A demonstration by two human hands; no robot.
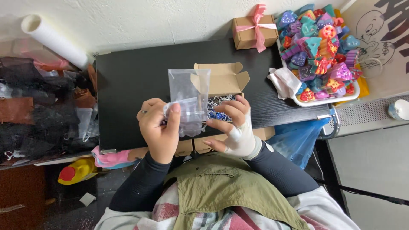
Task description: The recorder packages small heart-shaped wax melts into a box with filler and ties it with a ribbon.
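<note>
My left hand (158, 127) and my right hand (232, 125), the latter wrapped in a white bandage, both pinch a small clear plastic bag (188, 100) held upright over the black table (128, 85). The bag has something pale inside its lower part; I cannot tell what. Just behind the bag sits an open brown cardboard box (225, 81) with shredded filler and a blue item inside. My right fingertips rest near the box's front edge.
A white tray (324, 101) piled with several colourful moulded pieces stands at the right, with a crumpled white cloth (284, 81) beside it. A closed brown gift box with pink ribbon (254, 30) sits at the back. Dark clutter and a white roll (53, 40) fill the left.
</note>
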